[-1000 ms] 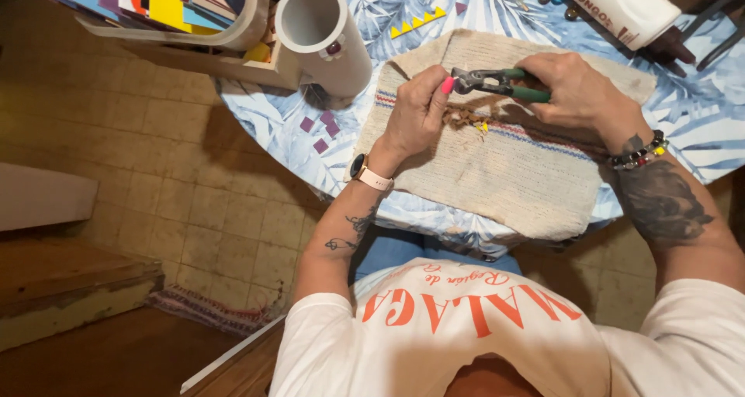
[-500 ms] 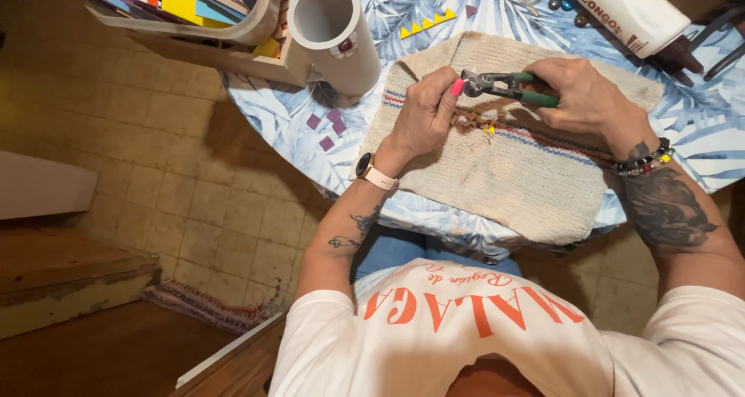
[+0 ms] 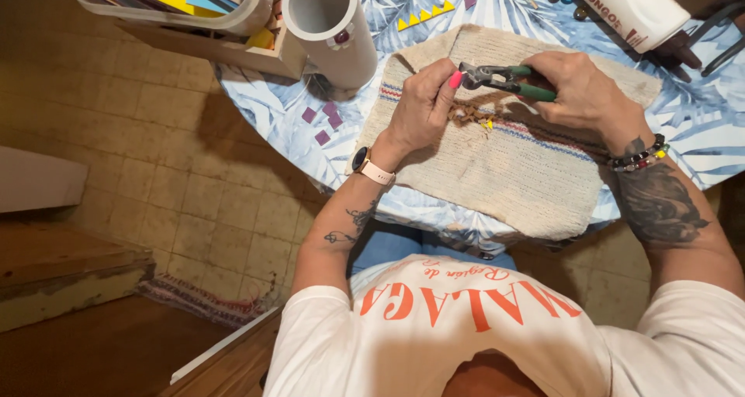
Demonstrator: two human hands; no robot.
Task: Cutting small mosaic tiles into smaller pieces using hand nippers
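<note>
green-handled pliers [image 3: 512,80] with grey steel jaws. beneath the pliers, a beige woven cloth [image 3: 504,164] with red and blue stripes. under the cloth, a blue-and-white leaf-print tablecloth [image 3: 256,94]. left of the cloth, a white tube [image 3: 330,28], purple tiles [image 3: 322,121].

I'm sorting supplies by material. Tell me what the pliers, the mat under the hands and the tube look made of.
Pliers: grey metal head with a dull shine, green grips that look like plastic or rubber.
Mat: beige woven cloth, ribbed, with thin coloured stripes.
Tube: smooth, matte white, thick-walled; probably plastic, possibly cardboard.
</note>
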